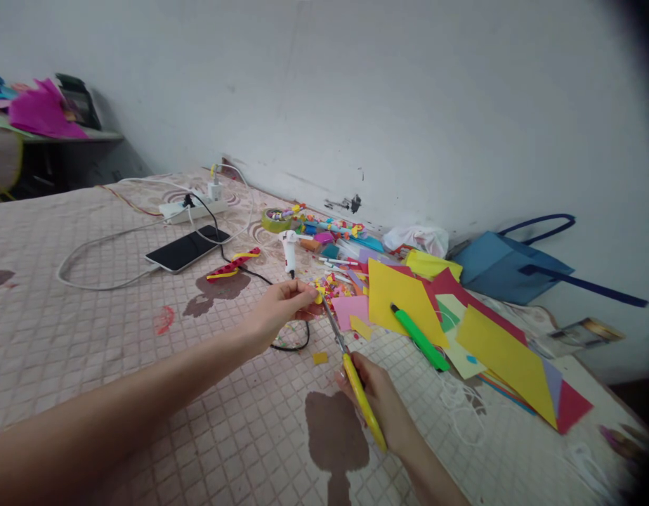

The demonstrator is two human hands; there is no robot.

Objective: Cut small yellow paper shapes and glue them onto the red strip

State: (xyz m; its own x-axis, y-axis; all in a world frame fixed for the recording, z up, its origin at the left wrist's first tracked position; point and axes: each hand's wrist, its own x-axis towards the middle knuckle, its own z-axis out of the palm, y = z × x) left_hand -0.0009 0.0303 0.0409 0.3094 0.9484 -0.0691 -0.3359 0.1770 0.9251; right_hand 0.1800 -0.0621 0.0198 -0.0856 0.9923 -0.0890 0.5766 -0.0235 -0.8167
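My left hand (283, 309) pinches a small yellow paper piece (319, 298) between thumb and fingertips. My right hand (380, 393) is wrapped round the yellow handle of a pair of scissors (362, 400). Their metal blades point up and left, with the tips at the yellow piece; whether the blades are parted I cannot tell. Just beyond the fingertips lies a heap of tiny coloured paper scraps (338, 287). A small yellow offcut (319, 358) rests on the cloth below my left hand. Near it, a pink paper square (350, 311) lies flat.
A white glue gun (289, 251) stands behind my left hand, its black cord looping beneath. Left are a phone (188, 249), a red-and-yellow strip (234, 265) and a power strip (192, 209). Rightward lie a green cutter (419, 337), coloured sheets (506, 358) and a blue bag (508, 267).
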